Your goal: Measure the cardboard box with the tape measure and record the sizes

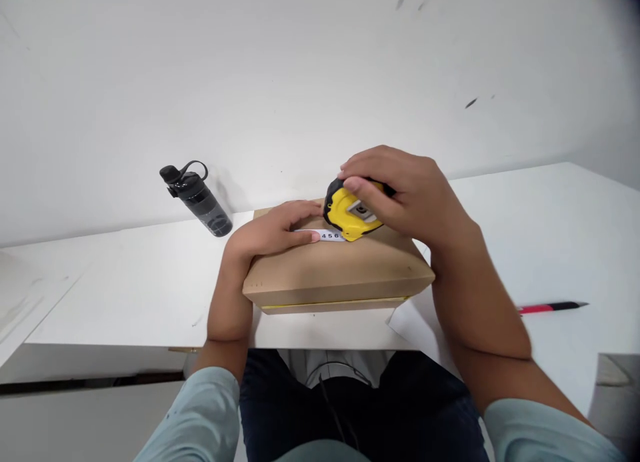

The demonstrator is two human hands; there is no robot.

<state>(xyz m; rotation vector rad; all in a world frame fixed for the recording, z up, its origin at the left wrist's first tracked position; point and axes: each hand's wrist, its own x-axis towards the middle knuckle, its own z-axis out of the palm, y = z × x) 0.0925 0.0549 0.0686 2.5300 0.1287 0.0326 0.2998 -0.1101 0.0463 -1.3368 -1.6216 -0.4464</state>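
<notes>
A flat brown cardboard box (340,272) lies on the white table in front of me. My right hand (407,195) is closed round a yellow tape measure (345,212) resting on the box's top. A short length of white tape blade (325,235) with black numbers runs left from it. My left hand (273,232) lies on the box's left part, its fingers pressing the blade's end down against the cardboard.
A dark water bottle (197,199) stands at the back left near the wall. A red and black pencil (550,307) lies on the table to the right. A sheet of white paper (410,322) sticks out from under the box's right corner.
</notes>
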